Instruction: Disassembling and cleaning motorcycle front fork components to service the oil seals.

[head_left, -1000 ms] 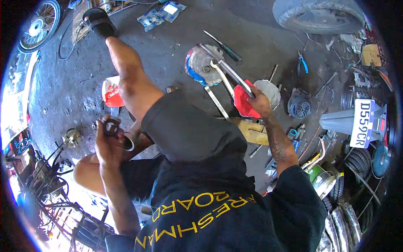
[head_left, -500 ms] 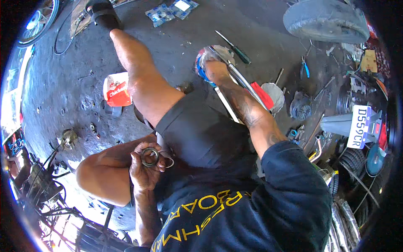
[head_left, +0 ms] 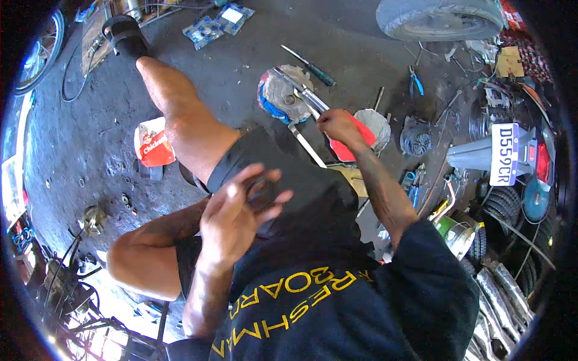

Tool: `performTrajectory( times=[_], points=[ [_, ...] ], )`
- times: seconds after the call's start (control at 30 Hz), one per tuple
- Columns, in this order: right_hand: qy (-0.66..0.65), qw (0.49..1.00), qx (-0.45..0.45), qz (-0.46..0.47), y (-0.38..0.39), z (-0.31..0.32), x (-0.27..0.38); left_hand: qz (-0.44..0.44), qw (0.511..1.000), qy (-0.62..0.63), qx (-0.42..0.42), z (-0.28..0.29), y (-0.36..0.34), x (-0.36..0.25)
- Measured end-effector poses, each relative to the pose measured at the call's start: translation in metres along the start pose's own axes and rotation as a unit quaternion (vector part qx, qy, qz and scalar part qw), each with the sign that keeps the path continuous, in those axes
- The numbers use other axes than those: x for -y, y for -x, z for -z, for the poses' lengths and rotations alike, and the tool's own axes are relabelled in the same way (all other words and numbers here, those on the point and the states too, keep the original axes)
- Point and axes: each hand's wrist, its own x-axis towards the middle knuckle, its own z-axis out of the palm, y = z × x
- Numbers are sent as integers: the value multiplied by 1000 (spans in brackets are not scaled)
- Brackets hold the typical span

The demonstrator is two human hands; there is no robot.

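Observation:
My left hand (head_left: pixel 232 219) is raised over my lap, smeared by motion. Its fingers curl around a dark ring (head_left: pixel 260 194), blurred and partly hidden. My right hand (head_left: pixel 339 127) is closed on a shiny metal tube (head_left: pixel 314 99), which looks like a fork leg. The tube's far end lies across a round grey disc-shaped piece (head_left: pixel 289 96) with a blue and red edge; the rest is hidden by my hand and forearm. Just below my right hand is a red piece (head_left: pixel 346 143). A white strip (head_left: pixel 307 146) lies to its left.
A screwdriver (head_left: pixel 308 65) lies beyond the disc. Pliers (head_left: pixel 415 82), a tire (head_left: pixel 442 21) and a grey rear fender (head_left: pixel 475 157) with a plate are on the right. On the left sit a red-and-white bag (head_left: pixel 155 144) and small loose parts. Plastic packets (head_left: pixel 205 31) lie at the far side.
My right hand has drawn back from the disc toward me and now grips the tube. My left hand has risen and moved right with the ring. The whole view has shifted slightly.

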Motion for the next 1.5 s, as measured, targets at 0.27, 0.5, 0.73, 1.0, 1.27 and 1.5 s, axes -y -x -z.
performTrajectory(
  times=[0.27,0.5,0.73,1.0,1.27,1.5],
  points=[
    [-321,911,-144,214,145,104,129,39,996,2,75,-38,-54,39],
    [-384,883,-176,205,151,81,124,-6,999,-25,26,-48,-40,57],
    [-459,871,-34,175,145,85,115,-2,974,-224,15,-44,-27,36],
    [-464,874,60,131,144,97,125,-83,923,-376,17,-43,-17,26],
    [-379,903,36,198,146,95,129,-104,879,-463,40,-40,-13,26],
    [-365,904,22,222,147,86,133,-92,862,-498,30,-37,-17,25]
  ],
)
